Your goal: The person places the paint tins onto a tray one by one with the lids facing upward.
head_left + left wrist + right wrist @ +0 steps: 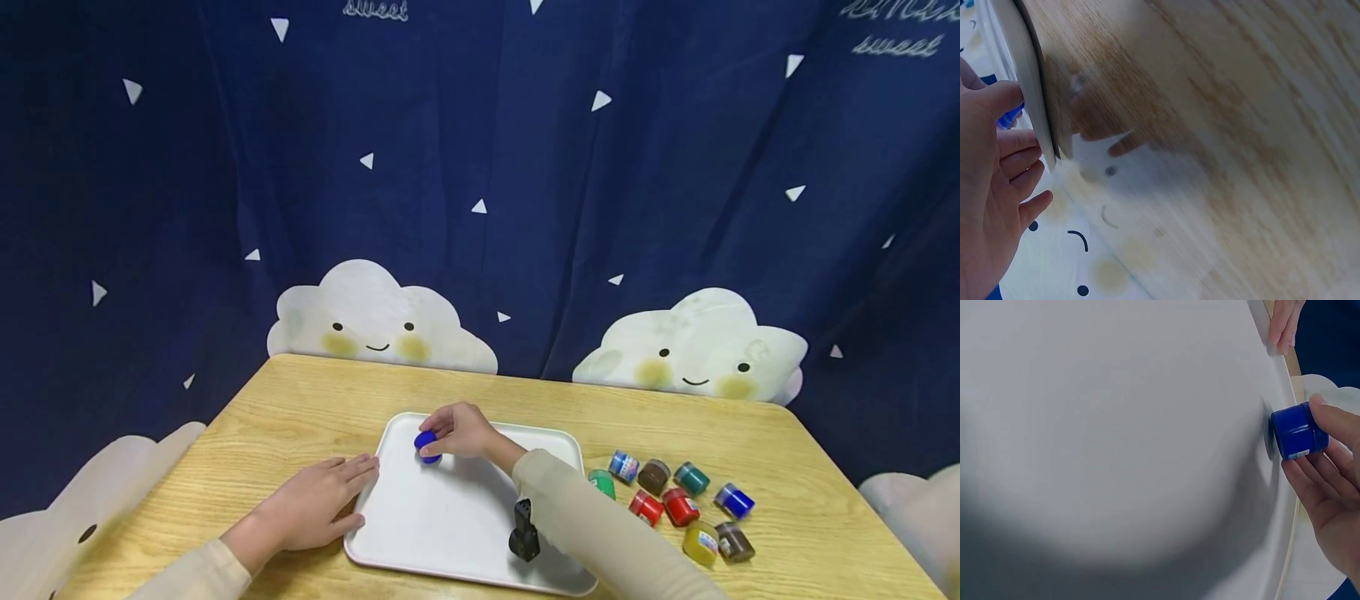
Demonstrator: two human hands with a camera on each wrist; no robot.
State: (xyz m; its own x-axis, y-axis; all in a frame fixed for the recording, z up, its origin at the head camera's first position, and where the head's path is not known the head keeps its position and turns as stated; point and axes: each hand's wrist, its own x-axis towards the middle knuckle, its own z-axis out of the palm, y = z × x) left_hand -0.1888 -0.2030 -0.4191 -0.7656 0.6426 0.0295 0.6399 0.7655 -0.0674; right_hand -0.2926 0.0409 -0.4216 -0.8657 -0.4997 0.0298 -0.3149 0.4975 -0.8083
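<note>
A small blue paint jar (1297, 431) is pinched between the thumb and fingers of my right hand (467, 431). The jar is at the far left corner of the white tray (442, 525), its base at or just above the surface; I cannot tell if it touches. In the right wrist view its dark shadow lies beside it. My left hand (318, 500) lies by the tray's left side, fingers extended, with the fingertips and thumb at the rim. It holds nothing. Part of the tray is hidden behind my right sleeve.
Right of the tray stand and lie several paint jars, among them a yellow jar (701, 542), a red jar (681, 506) and a teal jar (692, 478). A black wrist-camera piece (524, 533) juts out beside the right sleeve. Behind the wooden table (315, 400) hangs a dark blue curtain (420, 200).
</note>
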